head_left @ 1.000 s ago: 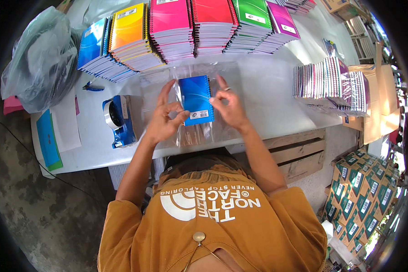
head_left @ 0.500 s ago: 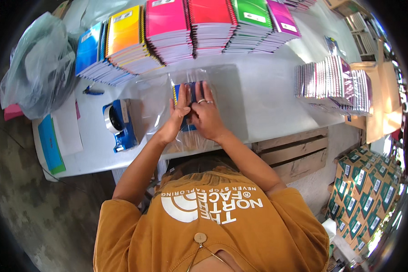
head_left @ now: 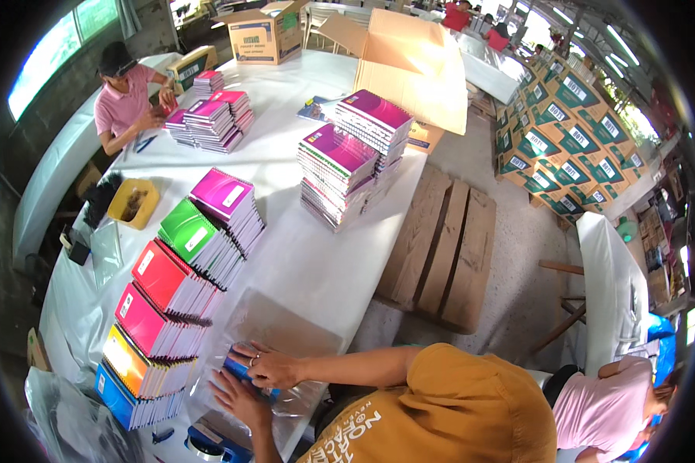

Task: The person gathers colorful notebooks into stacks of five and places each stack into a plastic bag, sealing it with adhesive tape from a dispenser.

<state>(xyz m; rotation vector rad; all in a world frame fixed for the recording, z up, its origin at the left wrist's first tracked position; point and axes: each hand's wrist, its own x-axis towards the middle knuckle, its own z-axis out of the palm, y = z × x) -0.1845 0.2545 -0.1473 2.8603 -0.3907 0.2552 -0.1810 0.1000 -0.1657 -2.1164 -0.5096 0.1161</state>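
A blue spiral notebook (head_left: 237,367) lies on the table inside a clear plastic wrap (head_left: 289,402), mostly hidden under my hands. My right hand (head_left: 276,369), with a ring on one finger, rests on top of it with fingers stretched out. Beside it, my left hand (head_left: 242,398) lies at the notebook's near-left edge, its fingers spread over the plastic. Left of my hands stands a row of notebook stacks, among them a blue stack (head_left: 123,396), a yellow-orange stack (head_left: 131,353) and a green stack (head_left: 187,231).
A blue tape dispenser (head_left: 208,443) sits near my left forearm. More purple notebooks (head_left: 340,150) are piled farther along the table (head_left: 286,255), before an open carton (head_left: 409,69). A co-worker in pink (head_left: 123,100) handles notebooks across the table. A wooden pallet (head_left: 440,247) stands right of the table.
The view has swung to the right, bringing the co-worker, cartons and far table into sight. Both hands stay over the blue notebook; the left now lies lower, its fingers more spread.
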